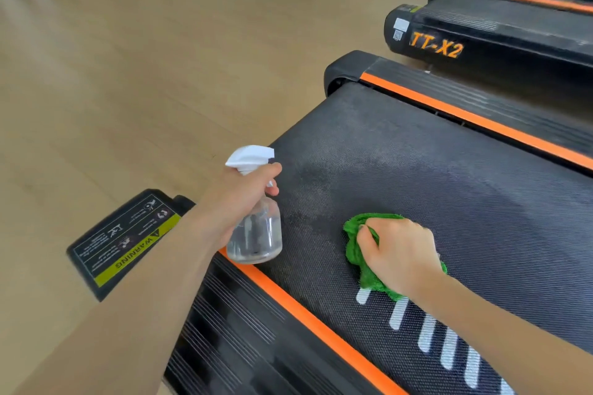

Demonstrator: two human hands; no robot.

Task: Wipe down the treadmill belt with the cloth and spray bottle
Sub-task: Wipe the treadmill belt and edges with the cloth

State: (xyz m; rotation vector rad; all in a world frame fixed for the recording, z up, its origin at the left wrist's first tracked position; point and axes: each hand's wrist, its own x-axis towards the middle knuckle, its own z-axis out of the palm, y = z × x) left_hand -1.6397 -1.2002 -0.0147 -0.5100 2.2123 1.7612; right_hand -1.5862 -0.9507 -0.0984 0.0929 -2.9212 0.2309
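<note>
The black textured treadmill belt (417, 170) runs diagonally across the view, with darker damp patches near its middle. My right hand (399, 255) grips a bunched green cloth (354, 245) and presses it onto the belt, just above several white stripes. My left hand (239, 199) holds a clear spray bottle (256, 234) with a white trigger head by its neck, over the belt's left edge. The nozzle points toward the belt's far end.
Orange strips (321, 324) line both side rails of the treadmill. A black end cap with a yellow warning label (128, 240) sits at the left. More treadmills, one marked TT-X2 (436, 45), stand in a row at the upper right. Wooden floor (144, 58) spreads to the left.
</note>
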